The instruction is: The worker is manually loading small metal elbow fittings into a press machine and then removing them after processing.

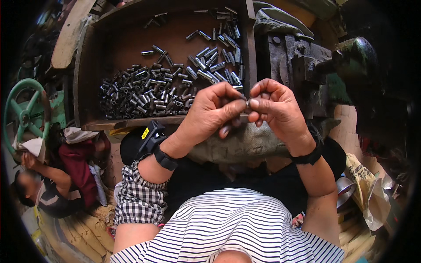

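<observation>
Inside wooden tray (125, 49), metal tubes (151, 90)

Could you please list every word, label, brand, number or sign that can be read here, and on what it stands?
No text can be read reliably.
Yellow label on the black device: dark marks, too small.
Crumpled paper bag at the right: dark print, too creased and blurred.
Metal tubes in the wooden tray: none visible.
Small part between left hand and right hand: mostly hidden, none visible.

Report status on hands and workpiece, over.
Left hand, right hand: both pinching small piece. Piece mostly hidden by fingers. Metal tubes loose in wooden tray ahead.
</observation>
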Demonstrator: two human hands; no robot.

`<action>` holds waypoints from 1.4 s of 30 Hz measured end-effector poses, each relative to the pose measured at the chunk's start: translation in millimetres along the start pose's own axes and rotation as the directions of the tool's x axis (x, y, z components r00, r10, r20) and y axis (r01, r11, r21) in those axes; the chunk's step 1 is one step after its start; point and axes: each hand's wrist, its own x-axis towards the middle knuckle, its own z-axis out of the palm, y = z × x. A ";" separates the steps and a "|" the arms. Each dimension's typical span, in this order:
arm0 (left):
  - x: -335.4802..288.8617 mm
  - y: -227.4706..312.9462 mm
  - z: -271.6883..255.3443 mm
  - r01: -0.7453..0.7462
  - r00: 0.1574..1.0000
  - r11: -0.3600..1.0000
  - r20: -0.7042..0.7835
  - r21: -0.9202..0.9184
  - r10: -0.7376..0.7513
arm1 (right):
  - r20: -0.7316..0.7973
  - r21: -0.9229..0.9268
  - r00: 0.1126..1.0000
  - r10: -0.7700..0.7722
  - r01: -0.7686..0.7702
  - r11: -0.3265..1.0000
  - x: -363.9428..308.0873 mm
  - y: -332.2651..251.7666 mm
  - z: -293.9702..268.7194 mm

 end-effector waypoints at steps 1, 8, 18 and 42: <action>-0.9 2.1 -6.7 0.084 0.990 0.996 0.114 -0.043 -0.078 | 0.007 -0.001 1.000 -0.004 0.004 1.000 0.3 -2.7 -1.1; -0.8 17.9 -15.2 -0.309 0.931 0.771 0.341 0.557 0.127 | 0.100 -0.321 0.988 0.120 -0.083 0.943 7.8 -6.5 14.9; -3.2 38.9 -56.9 -0.012 0.922 0.945 -0.361 0.327 0.137 | 0.511 -0.653 0.772 -0.378 0.063 -0.755 106.4 -2.2 15.4; 7.2 17.8 -58.3 0.177 0.947 -0.176 -0.119 0.968 0.299 | 0.371 -0.784 0.913 -0.172 0.209 -0.584 111.9 -10.0 37.6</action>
